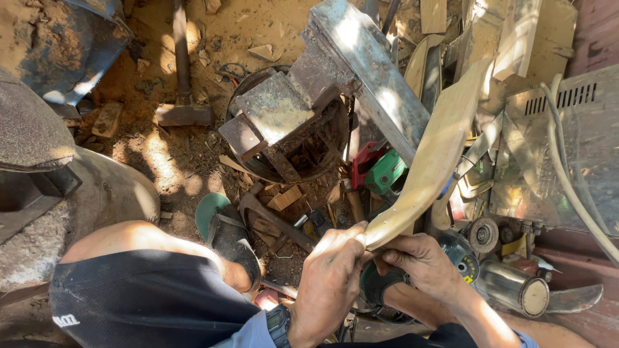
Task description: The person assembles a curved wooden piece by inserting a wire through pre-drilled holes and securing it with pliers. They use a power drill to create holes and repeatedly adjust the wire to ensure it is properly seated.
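Observation:
A long curved piece of pale wood (433, 158) rises from my hands toward the upper right. My left hand (330, 277) grips its lower end, thumb against the edge. My right hand (419, 261) holds the same end from the other side, fingers curled under it. A dark watch (278, 322) sits on my left wrist. Below my hands, a green angle grinder (459, 252) lies partly hidden.
A heavy metal vise or anvil block (284, 119) sits on a round base on the dirt floor. A sledgehammer (182, 109) lies at upper left. Green and red tools (380, 169), a metal box (567, 148), a hose, a shiny can (512, 287) and my sandalled foot (225, 232) crowd around.

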